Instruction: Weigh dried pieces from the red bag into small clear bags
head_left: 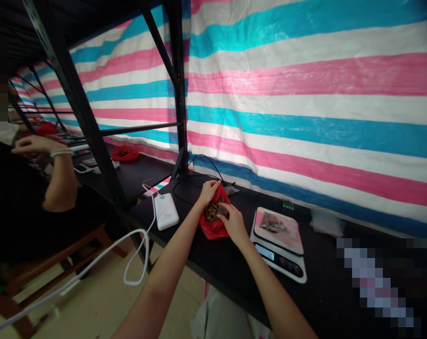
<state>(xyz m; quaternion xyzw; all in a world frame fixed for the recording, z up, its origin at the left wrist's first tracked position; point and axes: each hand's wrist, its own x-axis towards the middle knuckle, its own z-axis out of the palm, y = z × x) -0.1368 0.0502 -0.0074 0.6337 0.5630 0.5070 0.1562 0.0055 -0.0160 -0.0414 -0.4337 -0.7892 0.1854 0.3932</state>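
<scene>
A red plastic bag [213, 230] sits with its mouth open on the black table, holding many small brown pieces [211, 213] that look like seeds or dried bits. My left hand [209, 192] is closed on the bag's far upper edge. Over the bag's opening, my right hand [234, 223] pinches something small and dark brown between thumb and fingers; its exact kind is unclear. Right of the bag stands a white digital scale [280, 266] with a lit display. On its pan lies a clear packet [275, 223] with brown contents.
A white power bank [166, 212] with a white cable lies left of the bag. Small green batteries [288, 204] and clear plastic bags [326, 222] are behind the scale. Black rack posts [82, 103] rise at left, where another person's arm [61, 179] shows beside another red bag [125, 153].
</scene>
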